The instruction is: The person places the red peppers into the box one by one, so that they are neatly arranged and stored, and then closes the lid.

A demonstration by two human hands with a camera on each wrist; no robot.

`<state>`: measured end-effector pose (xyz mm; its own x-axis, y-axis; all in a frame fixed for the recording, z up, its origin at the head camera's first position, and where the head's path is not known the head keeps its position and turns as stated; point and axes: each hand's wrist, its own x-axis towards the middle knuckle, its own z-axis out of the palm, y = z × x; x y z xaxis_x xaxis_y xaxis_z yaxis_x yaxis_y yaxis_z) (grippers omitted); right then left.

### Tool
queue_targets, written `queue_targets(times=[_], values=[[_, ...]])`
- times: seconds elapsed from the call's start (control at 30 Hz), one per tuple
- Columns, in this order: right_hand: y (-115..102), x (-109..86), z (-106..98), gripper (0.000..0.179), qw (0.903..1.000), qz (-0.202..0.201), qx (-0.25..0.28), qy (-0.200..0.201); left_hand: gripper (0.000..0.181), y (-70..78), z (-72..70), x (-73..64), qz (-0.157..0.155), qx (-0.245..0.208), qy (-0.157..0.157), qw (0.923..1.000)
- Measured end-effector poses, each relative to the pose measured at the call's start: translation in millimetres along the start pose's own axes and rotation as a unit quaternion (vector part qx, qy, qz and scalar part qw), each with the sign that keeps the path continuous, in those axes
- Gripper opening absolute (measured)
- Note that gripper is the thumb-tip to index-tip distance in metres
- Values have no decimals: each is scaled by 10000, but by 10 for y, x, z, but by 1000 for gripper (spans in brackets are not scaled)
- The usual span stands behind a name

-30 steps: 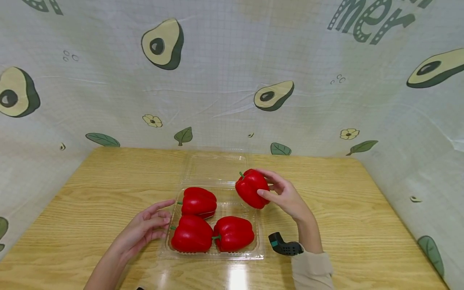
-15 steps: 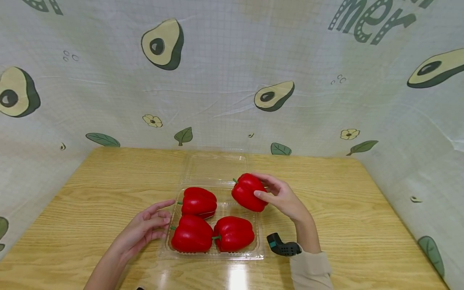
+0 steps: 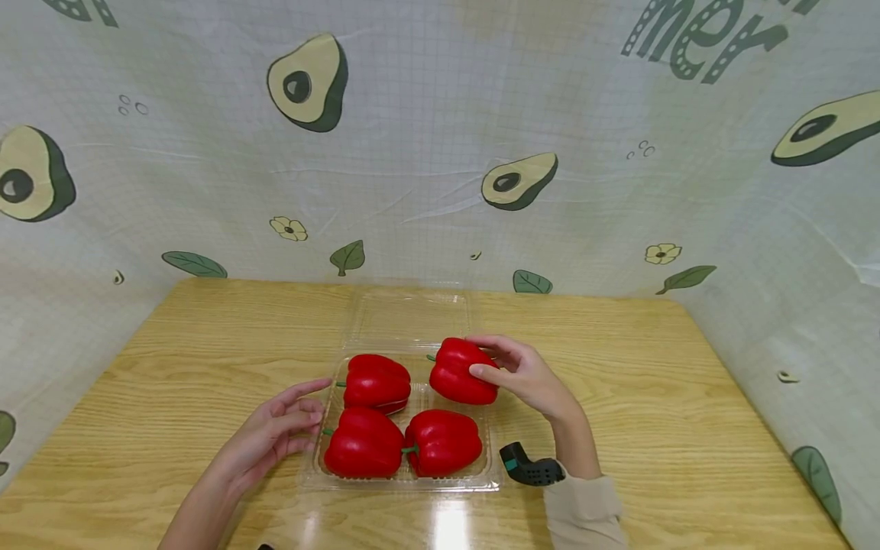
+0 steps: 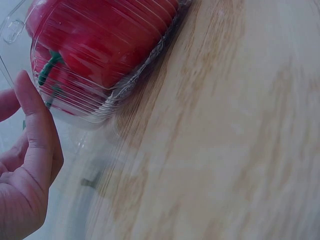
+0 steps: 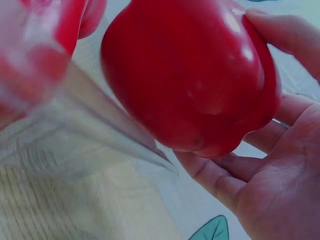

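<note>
My right hand (image 3: 525, 376) grips a red bell pepper (image 3: 462, 372) by its blunt end, thumb on one side and fingers on the other. The pepper's green stem points left, over the back right of a clear plastic clamshell container (image 3: 406, 484). Three more red bell peppers lie in that container: one at the back left (image 3: 376, 380), one at the front left (image 3: 364, 444) and one at the front right (image 3: 443, 443). At the container's left wall is my left hand (image 3: 278, 431), fingers relaxed and fingertips against the plastic (image 4: 82, 107).
The container's clear lid (image 3: 412, 317) lies folded back on the wooden table (image 3: 619, 367). Behind the table hangs a pale cloth (image 3: 412, 114) printed with avocados, with more of it at both sides. A black wrist device (image 3: 531, 466) sits by the right sleeve.
My right hand has moved left and a little toward me, bringing the pepper over the container's back right. The left hand and the other peppers have stayed in place.
</note>
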<state>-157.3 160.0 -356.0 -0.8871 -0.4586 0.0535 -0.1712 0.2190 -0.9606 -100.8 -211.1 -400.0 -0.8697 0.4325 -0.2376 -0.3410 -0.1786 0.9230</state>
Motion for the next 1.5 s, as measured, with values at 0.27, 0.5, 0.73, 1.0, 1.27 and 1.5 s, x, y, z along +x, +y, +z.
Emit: queue_targets(times=[0.27,0.5,0.73,1.0,1.27,1.5], values=[[14,17,15,40,9999,123,-59,-55,42,9,2,3,-5,-28,-1,10000],[6,20,17,34,9994,120,-115,-310,42,11,7,11,-55,-23,67,10000],[25,14,6,33,9989,85,-179,-426,43,2,7,14,-61,-6,74,10000],[34,4,8,34,9977,-82,-376,-551,43,-1,8,13,-71,26,106,9999],[-61,-25,49,37,9941,-163,-951,-505,44,-4,4,1,-14,52,49,10000],[-184,-42,99,41,9865,-127,-1572,-452,43,-6,4,-1,-60,72,71,9999]])
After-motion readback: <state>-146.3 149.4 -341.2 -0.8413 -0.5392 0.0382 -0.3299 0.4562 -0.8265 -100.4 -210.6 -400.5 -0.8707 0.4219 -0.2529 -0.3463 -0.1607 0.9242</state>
